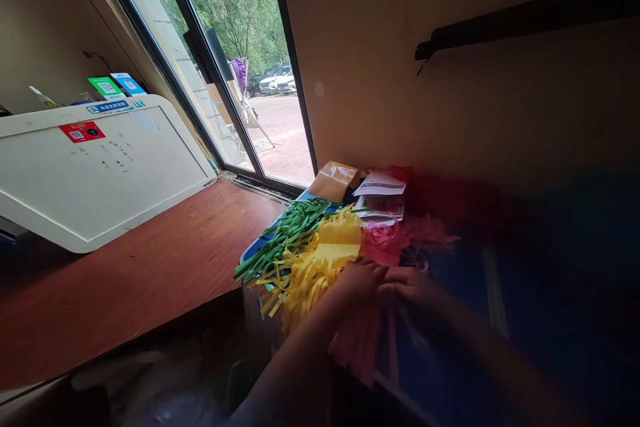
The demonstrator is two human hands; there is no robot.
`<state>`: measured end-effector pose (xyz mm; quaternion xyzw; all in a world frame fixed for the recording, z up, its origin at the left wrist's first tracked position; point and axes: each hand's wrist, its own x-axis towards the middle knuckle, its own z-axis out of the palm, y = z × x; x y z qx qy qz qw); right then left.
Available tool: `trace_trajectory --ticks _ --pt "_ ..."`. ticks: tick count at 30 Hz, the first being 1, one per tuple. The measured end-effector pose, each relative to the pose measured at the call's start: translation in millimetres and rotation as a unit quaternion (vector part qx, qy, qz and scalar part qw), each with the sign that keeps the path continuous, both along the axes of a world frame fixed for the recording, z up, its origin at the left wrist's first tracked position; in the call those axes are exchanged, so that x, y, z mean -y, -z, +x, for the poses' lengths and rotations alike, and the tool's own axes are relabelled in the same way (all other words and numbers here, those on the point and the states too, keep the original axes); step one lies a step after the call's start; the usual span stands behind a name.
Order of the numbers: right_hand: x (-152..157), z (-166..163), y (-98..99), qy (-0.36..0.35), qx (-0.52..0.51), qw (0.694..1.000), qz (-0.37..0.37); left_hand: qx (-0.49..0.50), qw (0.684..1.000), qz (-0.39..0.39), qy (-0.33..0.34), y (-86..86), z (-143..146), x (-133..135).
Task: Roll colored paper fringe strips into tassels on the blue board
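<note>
My left hand (363,275) and my right hand (406,282) come together, fingertips nearly touching, over pink fringed paper (357,343) whose strips hang down over the table's near edge. Both hands have curled fingers closed on this paper; their undersides are hidden and the light is dim. Directly left of them lies yellow fringed paper (339,240) with an uncut band across its top. Green fringed paper (293,230) is heaped beyond the yellow. Past my fingers is a crumpled pink-red paper piece (384,243).
The blue table (460,340) fades into shadow on the right. Behind the fringes lie a brown envelope (334,180) and white printed sheets (380,183). A reddish wooden counter (200,240) carries a leaning whiteboard (100,180). A glass sliding door (240,73) is ahead.
</note>
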<state>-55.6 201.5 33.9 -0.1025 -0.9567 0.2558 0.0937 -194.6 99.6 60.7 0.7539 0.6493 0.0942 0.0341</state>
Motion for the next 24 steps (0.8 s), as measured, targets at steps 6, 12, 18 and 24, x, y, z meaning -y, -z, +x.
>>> trace_trajectory --ticks 6,12,18,24 --pt "-10 -8 3.1 0.086 0.011 0.992 0.093 -0.135 0.991 0.008 0.015 -7.5 -2 31" --pt "-5 -25 -2.5 0.102 0.060 0.978 0.174 -0.148 0.988 0.042 -0.014 5.9 11 62" --pt "1 -34 -5.1 0.083 0.087 0.974 0.191 -0.122 0.990 0.047 -0.057 17.7 19 78" --pt "5 -32 0.7 0.115 0.063 0.976 0.173 -0.119 0.989 0.061 -0.070 15.6 23 82"
